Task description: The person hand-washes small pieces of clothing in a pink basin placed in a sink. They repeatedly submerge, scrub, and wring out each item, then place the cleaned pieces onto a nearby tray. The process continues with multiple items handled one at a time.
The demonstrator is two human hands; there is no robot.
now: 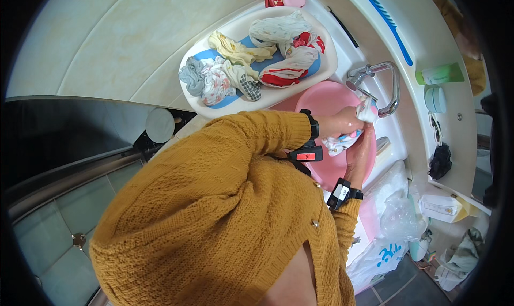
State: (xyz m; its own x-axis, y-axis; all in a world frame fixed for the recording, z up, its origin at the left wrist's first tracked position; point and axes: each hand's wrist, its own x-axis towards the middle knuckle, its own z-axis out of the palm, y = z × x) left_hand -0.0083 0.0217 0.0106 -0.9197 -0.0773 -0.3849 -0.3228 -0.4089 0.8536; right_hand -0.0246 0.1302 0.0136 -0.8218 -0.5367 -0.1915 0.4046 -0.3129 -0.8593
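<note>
A wet white cloth garment with a colourful print (340,143) is bunched between my two hands over a pink plastic basin (321,95). My left hand (344,121) is closed around it, and one end of the cloth sticks out past the fingers beside the chrome faucet (391,87). My right hand (364,135) grips the same cloth from the side nearer the bottom of the picture; its fingers are partly hidden. Both hands look wet. Behind the basin, a white and blue tub (331,59) holds several damp, twisted garments, among them a yellow one (237,51).
Pink soap (294,0) lies on a red dish beyond the tub. A blue comb (387,27), a green tube (441,74) and a round jar (435,99) stand along the ledge under the mirror. Plastic bags (377,258) fill the counter's near end.
</note>
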